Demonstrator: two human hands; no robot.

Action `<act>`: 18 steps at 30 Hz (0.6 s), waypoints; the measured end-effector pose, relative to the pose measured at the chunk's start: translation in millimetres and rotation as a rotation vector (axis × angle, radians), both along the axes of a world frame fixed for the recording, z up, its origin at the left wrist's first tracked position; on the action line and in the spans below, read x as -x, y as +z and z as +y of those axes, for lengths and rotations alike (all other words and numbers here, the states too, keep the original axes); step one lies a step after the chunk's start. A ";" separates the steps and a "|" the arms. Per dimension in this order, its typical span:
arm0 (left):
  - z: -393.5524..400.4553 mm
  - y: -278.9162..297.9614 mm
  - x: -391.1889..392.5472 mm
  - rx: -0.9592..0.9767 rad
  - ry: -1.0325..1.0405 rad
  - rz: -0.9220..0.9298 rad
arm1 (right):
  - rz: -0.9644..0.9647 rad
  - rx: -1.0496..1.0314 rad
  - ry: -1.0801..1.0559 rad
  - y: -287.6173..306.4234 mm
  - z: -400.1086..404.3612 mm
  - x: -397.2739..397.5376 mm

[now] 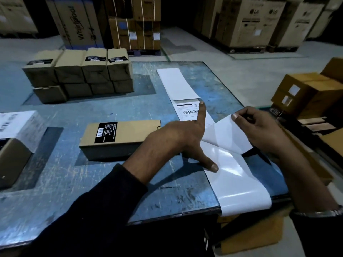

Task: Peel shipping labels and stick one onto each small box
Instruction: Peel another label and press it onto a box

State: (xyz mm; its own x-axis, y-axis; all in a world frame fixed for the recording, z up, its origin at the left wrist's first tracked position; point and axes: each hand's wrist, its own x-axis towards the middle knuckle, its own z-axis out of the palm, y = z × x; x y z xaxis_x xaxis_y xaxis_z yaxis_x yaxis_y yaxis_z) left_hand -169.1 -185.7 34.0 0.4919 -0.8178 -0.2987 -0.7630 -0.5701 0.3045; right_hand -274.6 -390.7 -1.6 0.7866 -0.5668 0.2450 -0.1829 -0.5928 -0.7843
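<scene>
A long strip of label backing (239, 184) runs across the right part of the blue table (74, 182), from the far edge to the near edge. My left hand (185, 134) lies flat on the strip, its fingers spread and straight, with the thumb pressing the glossy liner. My right hand (259, 130) pinches the corner of a white label (222, 134) and holds it lifted off the liner. A printed label with a barcode (187, 111) shows on the strip just beyond my left hand. One small brown box (118, 138) with a black sticker lies left of my left hand.
A stack of small brown boxes (79, 75) stands at the table's far left. A box with a white label (14, 130) sits at the left edge. Orange cartons (306, 93) stand off the table to the right. Large appliance cartons (250, 21) line the floor behind.
</scene>
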 end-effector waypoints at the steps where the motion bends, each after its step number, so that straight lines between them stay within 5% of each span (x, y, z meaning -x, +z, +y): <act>1: 1.2 -2.2 -1.3 0.024 -0.004 -0.011 | 0.010 -0.032 -0.027 0.2 -4.8 -0.5; 10: 9.8 -5.0 0.5 0.114 -0.030 0.008 | -0.123 -0.193 -0.304 4.1 -26.5 2.6; 18: 7.3 -2.5 12.7 0.111 -0.093 0.040 | -0.415 0.013 -0.311 24.4 9.0 -15.0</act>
State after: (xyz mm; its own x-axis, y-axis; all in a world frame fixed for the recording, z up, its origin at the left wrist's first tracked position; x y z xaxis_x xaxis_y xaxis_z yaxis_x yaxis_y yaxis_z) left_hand -181.8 -178.5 31.5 0.4017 -0.8885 -0.2219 -0.7970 -0.4586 0.3930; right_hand -259.6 -381.6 22.8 0.4167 -0.7533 0.5088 -0.0274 -0.5699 -0.8212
